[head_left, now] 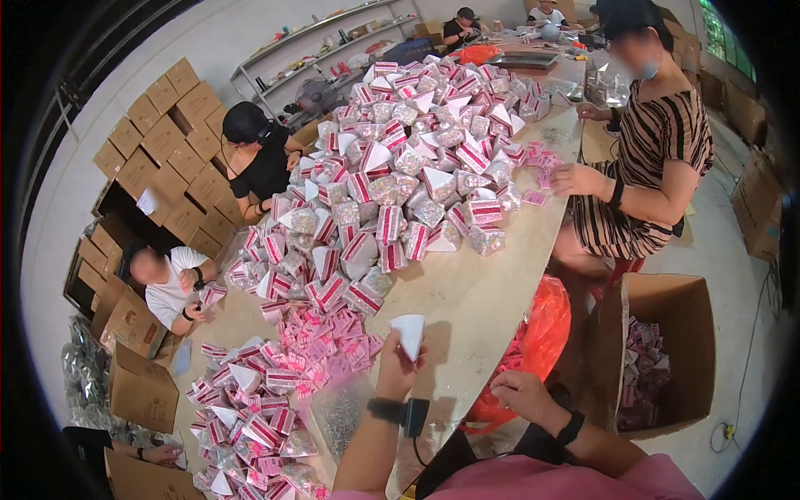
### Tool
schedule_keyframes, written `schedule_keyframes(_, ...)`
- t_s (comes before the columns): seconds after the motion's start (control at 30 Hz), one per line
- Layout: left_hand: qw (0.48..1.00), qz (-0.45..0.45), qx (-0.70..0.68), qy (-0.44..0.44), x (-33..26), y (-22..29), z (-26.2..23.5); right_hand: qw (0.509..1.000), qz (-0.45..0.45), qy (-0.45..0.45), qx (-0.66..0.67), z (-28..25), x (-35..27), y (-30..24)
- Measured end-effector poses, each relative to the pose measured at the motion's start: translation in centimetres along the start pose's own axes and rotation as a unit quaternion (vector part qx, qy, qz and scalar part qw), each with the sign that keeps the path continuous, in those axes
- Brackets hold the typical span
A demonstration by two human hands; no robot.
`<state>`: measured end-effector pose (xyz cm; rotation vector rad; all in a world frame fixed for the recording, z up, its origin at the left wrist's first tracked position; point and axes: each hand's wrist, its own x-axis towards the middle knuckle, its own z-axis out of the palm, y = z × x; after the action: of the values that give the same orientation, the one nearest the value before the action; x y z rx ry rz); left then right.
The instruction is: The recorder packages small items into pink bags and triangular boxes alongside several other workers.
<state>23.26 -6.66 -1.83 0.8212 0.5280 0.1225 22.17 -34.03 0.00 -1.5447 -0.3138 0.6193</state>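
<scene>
In my left hand (395, 372) is a wedge-shaped packet with a white triangular face (408, 335), held upright above the table by closed fingers. My right hand (527, 398) hovers past the table edge, in front of a red plastic bag (542, 325). Its fingers are curled together, and whatever they may pinch is too small to make out. Left of my left hand lie many pink cards (333, 342) and a heap of similar wedge packets (258, 408) with pink-striped sides. Beside my left wrist is a pile of small metal-looking pieces (343, 417).
A large mound of bagged wedge packets (408, 167) covers the far table (467, 292). At the right stands an open carton (667, 400) with packets inside. A person in a striped dress (667, 125) works at the right side; others sit along the left, near stacked cartons (171, 150).
</scene>
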Motion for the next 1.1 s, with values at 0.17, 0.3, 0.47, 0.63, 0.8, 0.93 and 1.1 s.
schedule_keyframes(0.17, 0.982, -0.013, -0.169, -0.087, -5.0, -0.3, 0.5, 0.999, 0.024, -0.011, 0.045, 0.2, 0.2, 0.1)
schedule_keyframes(0.3, 0.976, -0.011, -0.168, -0.135, -7.2, -0.4, 0.5, 0.996, 0.014, -0.036, 0.081, 1.4, 0.3, -2.2)
schedule_keyframes(0.47, 0.967, -0.060, -0.206, -0.133, -9.8, 0.0, 2.9, 0.995, 0.004, -0.065, 0.081, 2.3, -0.2, -3.6)
schedule_keyframes(0.63, 0.940, -0.115, -0.270, -0.176, -10.0, -1.9, 1.5, 0.986, 0.001, -0.106, 0.126, 3.3, -0.9, -5.6)
schedule_keyframes(0.8, 0.977, -0.112, -0.155, -0.094, -11.3, -2.6, 2.5, 0.977, -0.018, -0.115, 0.181, 4.2, -1.1, -5.6)
schedule_keyframes(0.93, 0.991, -0.034, -0.127, -0.035, -11.9, -2.6, 3.2, 0.976, -0.019, -0.114, 0.187, 4.5, -1.6, -5.1)
schedule_keyframes(1.1, 0.991, 0.127, 0.038, 0.010, -12.8, -3.2, 2.9, 0.979, -0.028, -0.106, 0.171, 4.7, -1.7, -4.9)
